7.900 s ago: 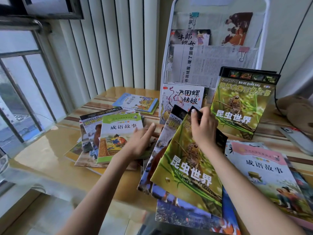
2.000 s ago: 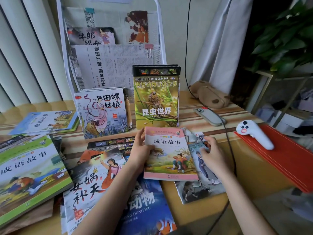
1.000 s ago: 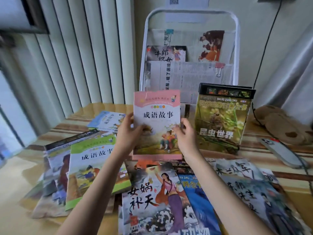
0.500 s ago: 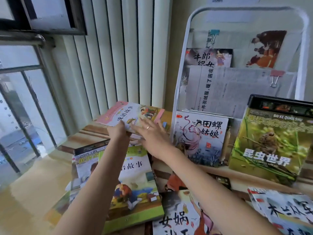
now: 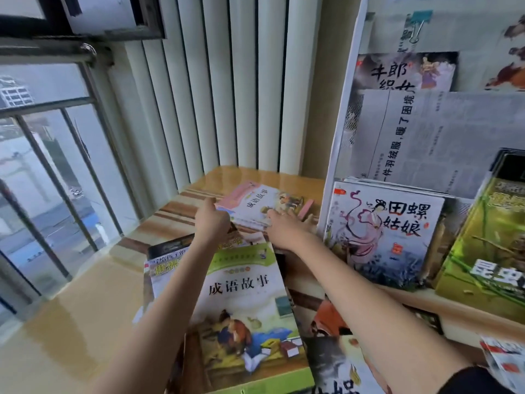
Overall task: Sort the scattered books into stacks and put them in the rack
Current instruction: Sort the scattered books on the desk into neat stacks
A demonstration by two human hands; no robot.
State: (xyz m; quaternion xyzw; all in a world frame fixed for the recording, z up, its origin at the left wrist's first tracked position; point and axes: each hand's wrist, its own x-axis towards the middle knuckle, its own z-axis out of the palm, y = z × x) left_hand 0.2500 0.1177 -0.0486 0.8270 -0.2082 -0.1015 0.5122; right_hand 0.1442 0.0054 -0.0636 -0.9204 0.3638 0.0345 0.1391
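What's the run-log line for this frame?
step: stacking | left hand: on pink book edge | right hand: on same book | book: flat on far stack
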